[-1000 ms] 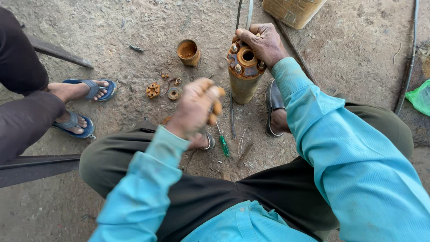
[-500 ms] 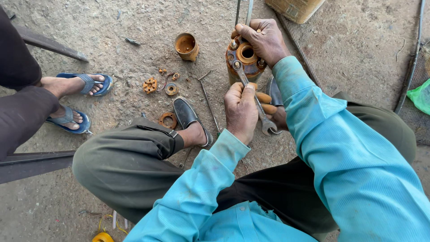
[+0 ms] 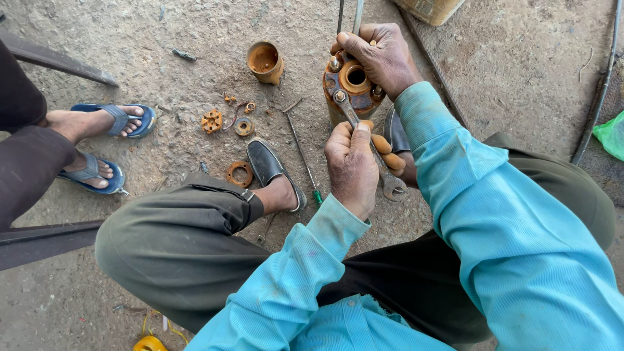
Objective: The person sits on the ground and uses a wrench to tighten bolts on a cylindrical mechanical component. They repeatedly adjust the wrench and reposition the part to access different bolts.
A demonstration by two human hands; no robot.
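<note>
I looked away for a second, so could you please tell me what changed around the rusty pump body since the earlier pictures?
The left hand, earlier raised over the loose parts, has moved right and now holds the steel spanner, its ring end set on a bolt of the rusty orange cylindrical pump body. The left knee swung down, showing the black shoe. The right hand still steadies the body's top; the rusty cup stayed put.

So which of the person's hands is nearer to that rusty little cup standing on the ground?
Right. The right hand grips the top of the pump body, beside the rusty cup. The left hand holds the spanner lower down, farther from it.
</note>
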